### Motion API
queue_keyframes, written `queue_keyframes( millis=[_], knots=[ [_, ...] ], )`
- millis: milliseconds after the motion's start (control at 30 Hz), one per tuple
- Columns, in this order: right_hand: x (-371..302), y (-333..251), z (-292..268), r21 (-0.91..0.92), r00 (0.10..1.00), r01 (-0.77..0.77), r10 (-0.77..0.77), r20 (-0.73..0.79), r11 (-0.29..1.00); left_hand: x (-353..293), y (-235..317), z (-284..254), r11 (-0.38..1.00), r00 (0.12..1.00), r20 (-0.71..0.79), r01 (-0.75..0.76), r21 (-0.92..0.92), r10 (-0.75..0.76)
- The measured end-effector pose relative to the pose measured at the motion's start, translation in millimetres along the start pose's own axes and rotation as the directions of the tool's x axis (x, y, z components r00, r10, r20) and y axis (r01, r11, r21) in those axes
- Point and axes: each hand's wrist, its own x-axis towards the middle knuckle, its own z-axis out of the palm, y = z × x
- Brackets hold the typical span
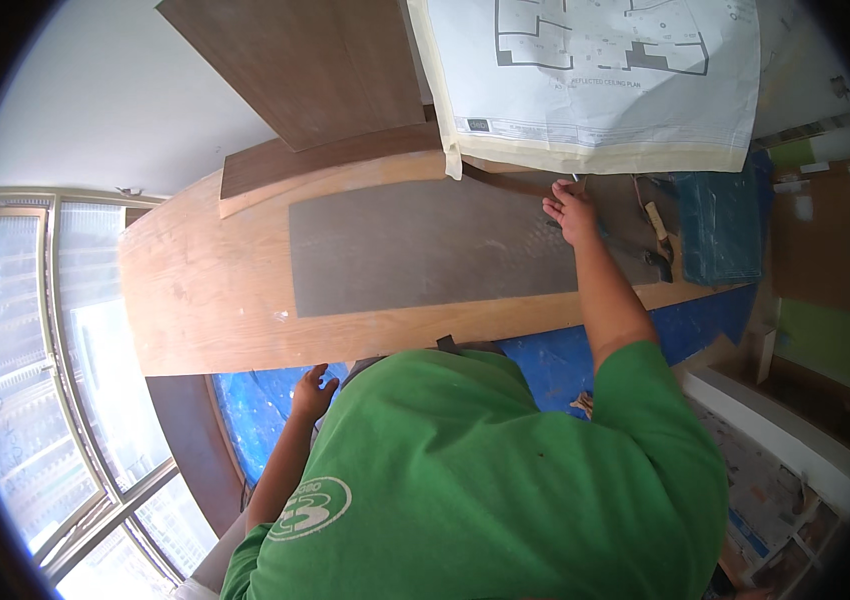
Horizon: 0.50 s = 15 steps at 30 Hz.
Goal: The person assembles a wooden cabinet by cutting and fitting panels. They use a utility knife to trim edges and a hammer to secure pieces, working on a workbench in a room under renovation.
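Observation:
My right hand [572, 213] reaches over the dark grey-brown sheet [425, 250] on the wooden worktop [205, 290]. Its fingers are apart, close under the lower edge of a hanging floor plan [595, 110]. A thin pale thing, too small to name, shows by the fingertips. To the right of that hand lies a tool with a pale handle [656, 218] and a dark end, beside a dark teal box or bag [720, 228]. My left hand [314, 393] hangs beside my body below the worktop's near edge, fingers loosely bent and apart, holding nothing.
Brown wooden panels [315, 70] stand at the back of the worktop. Blue plastic sheeting [555, 365] lies beneath its near edge. Glazed window frames [53, 300] are at the left. A pale ledge [780, 420] and brown and green boards [835, 235] are at the right.

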Motion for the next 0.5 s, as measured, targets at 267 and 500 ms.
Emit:
queue_keyframes(
  millis=[267,500],
  knots=[
    [29,39,-30,-0.141,0.988,-0.125,0.109,-0.11,0.982,-17,-28,14,0.993,0.994,0.022,0.107,-0.049,-0.106],
    [40,53,-55,0.015,0.981,-0.095,0.096,-0.17,0.995,-5,-17,10,0.992,0.992,0.034,0.124,-0.038,-0.123]
  ],
)
